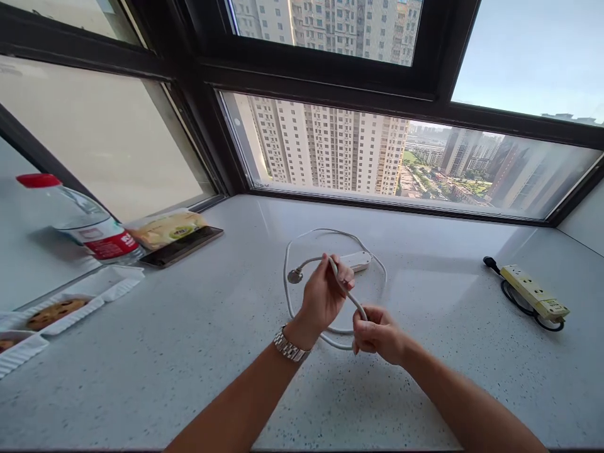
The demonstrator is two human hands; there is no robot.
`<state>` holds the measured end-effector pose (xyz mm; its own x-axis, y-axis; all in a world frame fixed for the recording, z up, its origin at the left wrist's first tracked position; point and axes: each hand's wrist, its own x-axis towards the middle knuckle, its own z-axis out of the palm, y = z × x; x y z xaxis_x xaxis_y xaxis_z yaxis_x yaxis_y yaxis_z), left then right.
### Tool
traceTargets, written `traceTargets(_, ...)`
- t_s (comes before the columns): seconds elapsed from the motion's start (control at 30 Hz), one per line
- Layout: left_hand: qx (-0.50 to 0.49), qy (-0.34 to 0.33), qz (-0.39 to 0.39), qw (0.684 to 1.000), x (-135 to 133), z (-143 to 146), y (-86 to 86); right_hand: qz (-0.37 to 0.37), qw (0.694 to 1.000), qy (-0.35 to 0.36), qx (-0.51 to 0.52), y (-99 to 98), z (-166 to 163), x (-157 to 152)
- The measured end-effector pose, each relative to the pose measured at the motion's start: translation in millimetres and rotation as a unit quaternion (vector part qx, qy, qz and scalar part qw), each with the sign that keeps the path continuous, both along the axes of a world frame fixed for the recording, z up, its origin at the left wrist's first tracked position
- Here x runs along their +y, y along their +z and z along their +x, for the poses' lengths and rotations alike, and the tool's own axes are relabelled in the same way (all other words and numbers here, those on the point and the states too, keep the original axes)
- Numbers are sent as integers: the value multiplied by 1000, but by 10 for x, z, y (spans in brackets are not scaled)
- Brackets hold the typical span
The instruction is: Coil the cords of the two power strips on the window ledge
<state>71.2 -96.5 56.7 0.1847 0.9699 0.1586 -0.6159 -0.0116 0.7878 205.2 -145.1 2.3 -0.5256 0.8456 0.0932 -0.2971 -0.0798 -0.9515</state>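
Note:
A white power cord [348, 294] runs between my two hands above the counter. My left hand [325, 292], with a metal watch [290, 345] at the wrist, is closed around the cord near its plug end. The grey plug [295, 275] sticks out to the left of that hand. Lower and to the right, my right hand [377, 333] pinches the same cord. Behind my left hand lies a white power strip [358, 260], its near end hidden by the fingers. The rest of the cord makes a wide loop on the counter around the strip.
A yellowish power strip [535, 292] with a black cord wound beside it lies at the right. Along the left stand a water bottle [94, 223], a tissue pack [167, 228], a dark phone [183, 246] and a white cookie tray [111, 286]. Windows border the counter [212, 365] behind.

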Motion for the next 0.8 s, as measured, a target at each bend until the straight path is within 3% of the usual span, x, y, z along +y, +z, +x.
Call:
traceTargets(0.07,-19,-4,-16,1000,-34,-210,259,33,998,41,-31,93,36,-14)
traceTargets(0.17,-21,6,-22,1000,-103,-522,656,155,974,-26,-164,221,146,49)
traceTargets(0.27,-34,85,0,996,-171,-753,1001,237,934,-97,-249,247,269,151)
traceTargets(0.37,-33,186,35,981,-202,-936,1201,264,915,-123,-279,195,386,236)
traceTargets(0.5,25,202,129,971,-181,-1098,1200,285,887,-193,-306,153,515,321)
traceTargets(0.63,77,122,220,965,-117,-1047,1072,280,867,-253,-325,75,615,405)
traceTargets(0.7,106,72,232,964,-76,-941,982,228,879,-307,-283,-7,653,442)
traceTargets(0.8,159,48,226,960,-27,-711,768,75,905,-397,-132,-138,681,484)
